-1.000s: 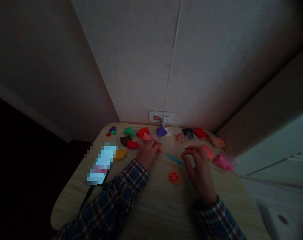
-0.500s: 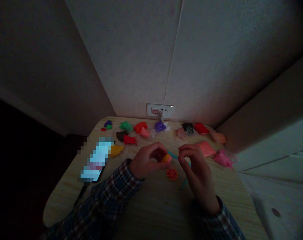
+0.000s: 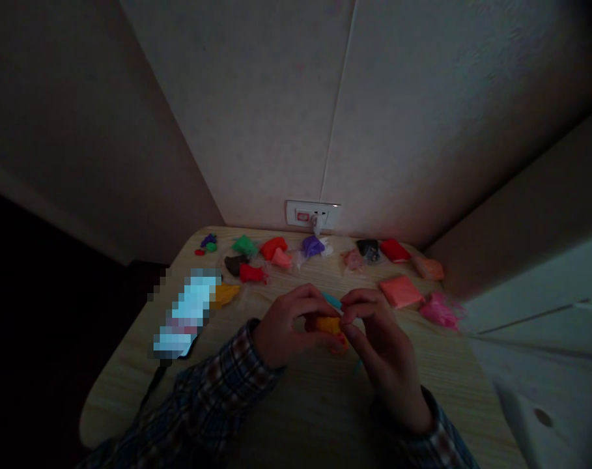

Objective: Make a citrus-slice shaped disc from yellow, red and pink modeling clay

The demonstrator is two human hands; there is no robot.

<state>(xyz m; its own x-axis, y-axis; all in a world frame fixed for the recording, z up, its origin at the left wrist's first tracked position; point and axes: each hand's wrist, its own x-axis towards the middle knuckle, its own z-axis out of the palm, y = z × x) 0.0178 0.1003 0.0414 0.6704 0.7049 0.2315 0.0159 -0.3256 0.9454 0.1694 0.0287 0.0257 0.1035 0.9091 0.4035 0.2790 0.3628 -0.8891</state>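
Observation:
My left hand (image 3: 293,326) is closed around a small yellow-orange piece of modelling clay (image 3: 327,324), held between thumb and fingers just above the table. The thumb and fingertips of my right hand (image 3: 386,348) are pinched together at the right edge of that piece. Beneath the hands lies a round orange-and-red clay slice (image 3: 343,345), mostly covered by my left thumb and the held piece. A blue tool (image 3: 331,300) shows behind the fingers; its full shape is hidden.
Bags of coloured clay line the table's back, among them green (image 3: 245,245), purple (image 3: 313,246) and salmon (image 3: 400,291). A lit phone (image 3: 188,316) with a cable lies at left, beside a yellow bag (image 3: 226,295). Behind is a wall socket (image 3: 313,214).
My right hand has come in from the right, and its fingertips now meet the clay piece. My left hand has turned the piece, showing more yellow, and moved over the round slice.

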